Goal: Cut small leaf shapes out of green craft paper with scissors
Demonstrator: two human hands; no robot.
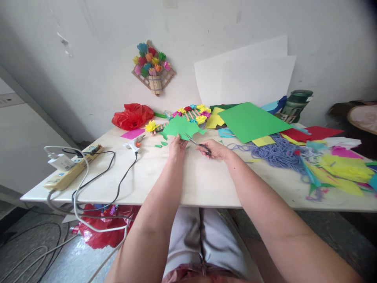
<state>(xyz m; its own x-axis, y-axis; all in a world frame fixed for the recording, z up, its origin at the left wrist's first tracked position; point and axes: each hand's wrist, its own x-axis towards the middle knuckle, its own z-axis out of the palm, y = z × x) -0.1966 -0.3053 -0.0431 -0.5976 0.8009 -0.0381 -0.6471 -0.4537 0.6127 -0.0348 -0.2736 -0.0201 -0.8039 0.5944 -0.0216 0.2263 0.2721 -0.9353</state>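
Between thumb and fingers, my left hand (178, 147) grips a piece of green paper (180, 126) with an irregular cut edge. Scissors (191, 140) are in my right hand (214, 148), their blades pointing left at the paper's near right edge. Whether the blades touch the paper I cannot tell. Several small green cut leaf-shaped pieces (161, 145) lie on the table left of my left hand. Behind the green paper is a craft piece decorated with paper flowers (202, 114), partly hidden by it.
A glue gun (134, 145) and a power strip (70, 169) with cables lie on the left. A red plastic bag (132, 116) sits at the back. Right are a large green sheet (253, 122), purple yarn (273, 153), paper scraps (344, 169) and a dark green container (296, 105).
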